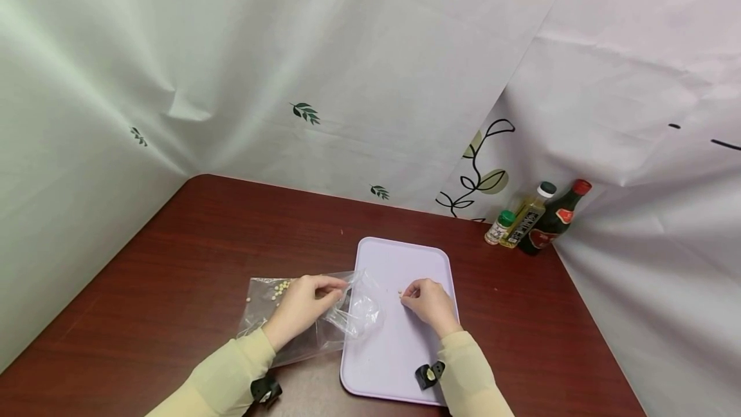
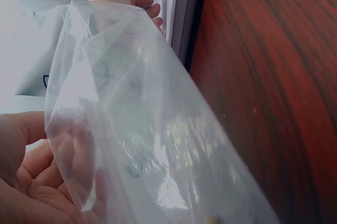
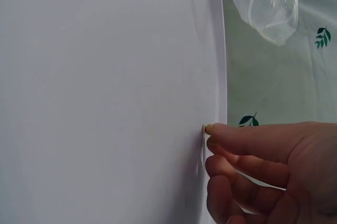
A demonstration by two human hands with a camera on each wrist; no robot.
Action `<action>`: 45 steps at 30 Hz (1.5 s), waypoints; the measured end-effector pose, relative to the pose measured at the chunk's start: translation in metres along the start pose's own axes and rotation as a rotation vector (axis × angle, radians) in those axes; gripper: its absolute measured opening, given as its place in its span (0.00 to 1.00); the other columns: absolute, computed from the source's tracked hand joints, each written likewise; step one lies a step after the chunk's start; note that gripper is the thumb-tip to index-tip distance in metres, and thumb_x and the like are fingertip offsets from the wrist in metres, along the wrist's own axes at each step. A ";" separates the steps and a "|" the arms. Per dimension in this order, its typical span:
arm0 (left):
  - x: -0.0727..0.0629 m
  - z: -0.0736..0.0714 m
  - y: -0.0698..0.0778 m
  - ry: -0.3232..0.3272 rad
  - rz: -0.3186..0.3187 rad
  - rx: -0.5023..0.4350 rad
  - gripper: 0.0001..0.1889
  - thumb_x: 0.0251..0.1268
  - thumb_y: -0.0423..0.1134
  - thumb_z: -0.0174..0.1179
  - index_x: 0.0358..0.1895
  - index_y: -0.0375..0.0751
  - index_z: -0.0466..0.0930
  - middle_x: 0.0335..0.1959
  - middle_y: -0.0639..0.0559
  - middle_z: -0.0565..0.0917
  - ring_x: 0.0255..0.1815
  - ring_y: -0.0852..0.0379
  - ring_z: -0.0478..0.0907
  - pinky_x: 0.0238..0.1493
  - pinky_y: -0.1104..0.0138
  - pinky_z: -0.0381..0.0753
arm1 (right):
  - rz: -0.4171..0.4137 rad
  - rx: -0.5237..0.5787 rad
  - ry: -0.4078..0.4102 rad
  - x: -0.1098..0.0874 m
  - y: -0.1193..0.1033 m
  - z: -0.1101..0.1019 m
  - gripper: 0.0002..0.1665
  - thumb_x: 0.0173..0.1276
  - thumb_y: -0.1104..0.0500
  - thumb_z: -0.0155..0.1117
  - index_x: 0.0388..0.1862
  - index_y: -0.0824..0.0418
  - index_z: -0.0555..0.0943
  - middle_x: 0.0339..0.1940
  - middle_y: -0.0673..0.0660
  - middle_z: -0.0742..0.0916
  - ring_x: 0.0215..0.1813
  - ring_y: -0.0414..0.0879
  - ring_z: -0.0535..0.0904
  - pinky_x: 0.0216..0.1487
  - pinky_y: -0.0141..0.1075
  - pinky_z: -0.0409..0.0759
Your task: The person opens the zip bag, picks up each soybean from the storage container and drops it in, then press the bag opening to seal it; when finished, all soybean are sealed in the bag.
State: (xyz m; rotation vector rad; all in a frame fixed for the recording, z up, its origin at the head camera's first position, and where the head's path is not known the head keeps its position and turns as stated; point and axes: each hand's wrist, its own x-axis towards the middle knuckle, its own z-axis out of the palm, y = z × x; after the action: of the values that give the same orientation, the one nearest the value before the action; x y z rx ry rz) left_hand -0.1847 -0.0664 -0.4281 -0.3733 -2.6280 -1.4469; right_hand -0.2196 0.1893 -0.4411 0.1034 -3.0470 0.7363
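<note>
A clear plastic bag point(image 1: 361, 317) lies partly on the table and partly over the left edge of a pale lilac tray point(image 1: 384, 365). Several small round pale-yellow pellets point(image 1: 281, 287) sit inside the bag's left part. My left hand point(image 1: 302, 306) pinches the bag near its mouth and lifts that side; in the left wrist view the raised plastic point(image 2: 131, 92) hides part of the fingers. Over the tray, my right hand point(image 1: 433, 304) has thumb and finger together at the surface, pinching a small yellow pellet point(image 3: 209, 129). Close by its fingertips another tiny pellet point(image 1: 400, 292) shows.
At the table's back right corner stand a green-capped shaker point(image 1: 499, 229), an oil bottle point(image 1: 528, 219) and a dark red-capped bottle point(image 1: 557, 221). A single pellet point(image 1: 248, 300) shows at the bag's left edge. White printed cloth point(image 1: 347, 147) hangs behind the dark red-brown table point(image 1: 173, 275).
</note>
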 end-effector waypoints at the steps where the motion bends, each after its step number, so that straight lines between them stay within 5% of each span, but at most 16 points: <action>1: 0.000 0.000 0.000 0.001 0.003 -0.001 0.08 0.57 0.33 0.64 0.39 0.43 0.87 0.37 0.51 0.87 0.33 0.63 0.81 0.33 0.72 0.77 | 0.001 0.011 -0.002 -0.001 0.001 -0.001 0.06 0.53 0.58 0.70 0.21 0.55 0.81 0.16 0.47 0.78 0.21 0.40 0.70 0.25 0.34 0.68; 13: -0.001 0.000 0.000 -0.006 -0.005 0.002 0.08 0.57 0.34 0.65 0.40 0.44 0.87 0.38 0.51 0.87 0.34 0.62 0.81 0.34 0.72 0.77 | -0.033 0.073 -0.020 -0.006 -0.001 -0.007 0.04 0.53 0.60 0.69 0.23 0.55 0.82 0.16 0.46 0.77 0.19 0.37 0.70 0.24 0.32 0.69; 32: 0.000 0.000 0.005 -0.013 0.008 -0.022 0.07 0.58 0.33 0.64 0.40 0.42 0.87 0.39 0.49 0.87 0.35 0.60 0.82 0.34 0.72 0.77 | -0.274 0.148 -0.082 -0.017 -0.031 -0.015 0.05 0.54 0.59 0.70 0.23 0.52 0.82 0.18 0.42 0.77 0.20 0.34 0.68 0.24 0.28 0.68; 45: -0.001 0.000 0.004 -0.012 0.009 -0.014 0.07 0.58 0.33 0.64 0.40 0.42 0.87 0.38 0.50 0.87 0.34 0.61 0.81 0.34 0.72 0.77 | -0.273 0.154 -0.089 -0.017 -0.032 -0.012 0.05 0.54 0.59 0.71 0.24 0.53 0.82 0.18 0.43 0.77 0.20 0.34 0.68 0.23 0.29 0.67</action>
State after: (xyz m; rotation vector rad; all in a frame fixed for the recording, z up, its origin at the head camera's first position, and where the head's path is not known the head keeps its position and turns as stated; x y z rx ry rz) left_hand -0.1829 -0.0643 -0.4249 -0.3962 -2.6232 -1.4663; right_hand -0.2005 0.1680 -0.4163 0.5543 -2.9621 0.9627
